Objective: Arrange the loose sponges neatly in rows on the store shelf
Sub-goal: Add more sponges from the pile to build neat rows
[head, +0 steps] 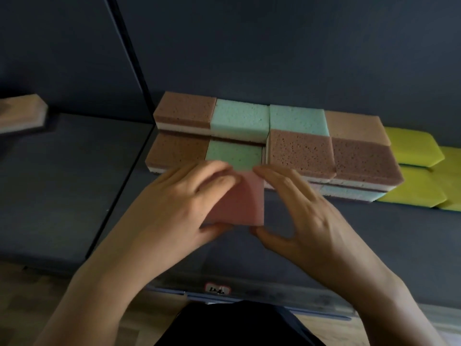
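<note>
Holding one pink sponge (239, 198) with both hands, low over the dark grey shelf (349, 236), right in front of the sponge stacks (301, 151).

Left hand (179, 203) on the sponge's left side: fingers laid over the far top corner, thumb tucked at the near edge. Right hand (306, 213) on the right side: fingertips at the far corner, thumb at the near corner. Both hands partly curled and pinching it, not spread wide, not balled in a fist.

Long way of the pink sponge running front to back, pointing away toward the back wall. Big pink face turned up. Far short end right up against the green sponge (232, 153) in the front row; touching or just shy of it, hard to tell. Near short end toward the shelf's front edge. Lying flat or a bit tipped: cannot tell.

Behind it, two rows of stacks, packed side by side with edges touching. Brown sponge (184, 111) at the back left, then two green ones, then a tan sponge (354, 126). In the front row: brown, green, brown, brown.

Just right of the stacks, yellow sponges (414, 151) lying flat. Far left, past a dark divider (129, 58), one lone sponge (20, 113) on the next shelf. Small label (217, 288) on the shelf's front strip.
</note>
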`<state>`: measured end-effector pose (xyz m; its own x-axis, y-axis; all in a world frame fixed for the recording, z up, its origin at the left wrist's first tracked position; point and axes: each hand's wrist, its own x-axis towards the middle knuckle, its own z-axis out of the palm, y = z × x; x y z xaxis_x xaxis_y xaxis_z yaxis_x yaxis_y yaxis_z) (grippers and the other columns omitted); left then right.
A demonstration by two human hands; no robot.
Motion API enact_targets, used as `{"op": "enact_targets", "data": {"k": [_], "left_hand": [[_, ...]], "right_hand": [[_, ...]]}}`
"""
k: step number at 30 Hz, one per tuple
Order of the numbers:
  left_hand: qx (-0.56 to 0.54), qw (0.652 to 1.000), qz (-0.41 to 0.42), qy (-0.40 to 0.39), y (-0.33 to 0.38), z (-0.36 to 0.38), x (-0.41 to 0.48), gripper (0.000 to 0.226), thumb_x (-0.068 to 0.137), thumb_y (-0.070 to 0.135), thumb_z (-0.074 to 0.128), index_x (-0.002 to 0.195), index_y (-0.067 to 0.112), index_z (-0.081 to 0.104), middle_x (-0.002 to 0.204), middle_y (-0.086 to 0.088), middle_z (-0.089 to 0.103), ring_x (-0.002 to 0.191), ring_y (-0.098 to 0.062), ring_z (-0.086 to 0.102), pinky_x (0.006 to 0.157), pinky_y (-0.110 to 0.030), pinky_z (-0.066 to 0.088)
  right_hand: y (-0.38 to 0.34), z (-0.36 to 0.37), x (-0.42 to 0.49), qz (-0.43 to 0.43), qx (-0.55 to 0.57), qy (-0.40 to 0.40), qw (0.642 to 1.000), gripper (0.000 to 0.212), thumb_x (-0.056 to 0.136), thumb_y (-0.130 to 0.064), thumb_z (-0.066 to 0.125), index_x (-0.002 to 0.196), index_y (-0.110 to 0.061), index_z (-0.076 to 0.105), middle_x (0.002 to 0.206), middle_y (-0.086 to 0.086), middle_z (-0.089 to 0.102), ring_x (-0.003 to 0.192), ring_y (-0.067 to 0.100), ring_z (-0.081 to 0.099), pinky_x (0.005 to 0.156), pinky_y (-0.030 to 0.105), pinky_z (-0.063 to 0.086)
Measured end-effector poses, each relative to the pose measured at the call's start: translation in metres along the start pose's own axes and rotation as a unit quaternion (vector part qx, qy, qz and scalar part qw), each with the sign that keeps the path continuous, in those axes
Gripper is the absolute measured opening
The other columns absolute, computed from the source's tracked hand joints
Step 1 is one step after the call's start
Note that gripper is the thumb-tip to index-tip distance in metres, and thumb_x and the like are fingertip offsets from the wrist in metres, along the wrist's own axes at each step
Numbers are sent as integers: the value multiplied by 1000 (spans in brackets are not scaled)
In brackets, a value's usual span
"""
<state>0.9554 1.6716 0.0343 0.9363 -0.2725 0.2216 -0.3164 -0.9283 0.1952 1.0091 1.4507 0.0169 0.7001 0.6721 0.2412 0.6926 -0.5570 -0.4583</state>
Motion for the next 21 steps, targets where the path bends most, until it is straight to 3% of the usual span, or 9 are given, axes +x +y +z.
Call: {"op": "enact_targets", "data": {"k": [6, 12, 21], "left_hand": [[14, 1000, -18, 15, -13, -5, 27, 65, 73, 34, 69, 133, 12, 55, 139, -3, 50, 122, -24, 53, 100, -34, 38], [-2, 1000, -18, 12, -22, 4, 48, 66, 75, 32, 68, 136, 13, 53, 141, -1, 47, 125, -22, 49, 101, -36, 40], [-9, 1000, -7, 0, -27, 20, 67, 64, 79, 32, 62, 139, 13, 50, 145, -2, 43, 134, -22, 42, 108, -31, 32]], "right_hand": [[16, -15, 17, 41, -71, 74, 994, 81, 76, -28, 79, 146, -15, 40, 145, 2, 44, 137, 22, 40, 112, 37, 35], [32, -13, 31, 98, -110, 80, 986, 79, 74, -21, 81, 144, -21, 44, 149, 1, 43, 142, 23, 32, 113, 44, 31], [41, -10, 37, 110, -120, 60, 985, 76, 75, -23, 82, 143, -26, 46, 153, -1, 39, 144, 21, 30, 117, 45, 28]]}}
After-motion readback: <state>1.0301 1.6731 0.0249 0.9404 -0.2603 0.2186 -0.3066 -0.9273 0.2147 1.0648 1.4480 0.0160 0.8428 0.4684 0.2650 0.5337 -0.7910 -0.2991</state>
